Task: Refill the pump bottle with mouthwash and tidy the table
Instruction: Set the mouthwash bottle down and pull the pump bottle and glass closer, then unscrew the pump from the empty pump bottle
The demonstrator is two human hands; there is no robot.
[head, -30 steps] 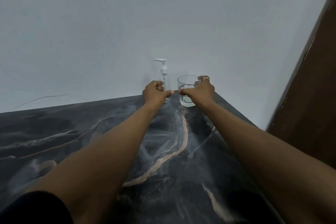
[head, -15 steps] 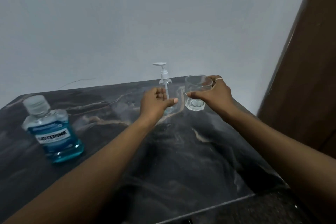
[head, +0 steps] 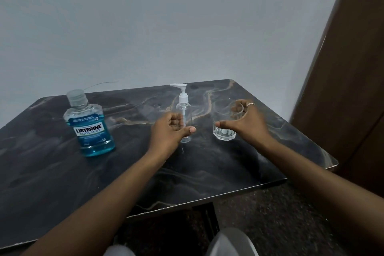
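Since a second ago, the left grip and the right grip have been drawn back from the far edge by the wall toward the middle of the dark marble-patterned bench, and what they hold has been brought along. The left grip is closed loosely on a slim clear plastic pump bottle with a white pump head: its thumb is laid across the front of the lower body, and its curled fingers are seen at the bottle's left side. The bottle stands upright on the bench. The right grip is wrapped round a short clear faceted drinking glass, thumb in front, fingers seen through the far wall, a silver ring worn on one of them. The glass stands near the pump bottle, to its right and apart from it, with a little clear liquid in its bottom. Well to the left, an upright clear bottle of blue mouthwash with a blue label is set on the bench, its cap on. A pale blue-grey wall is seen behind, and a brown wooden panel at the right.
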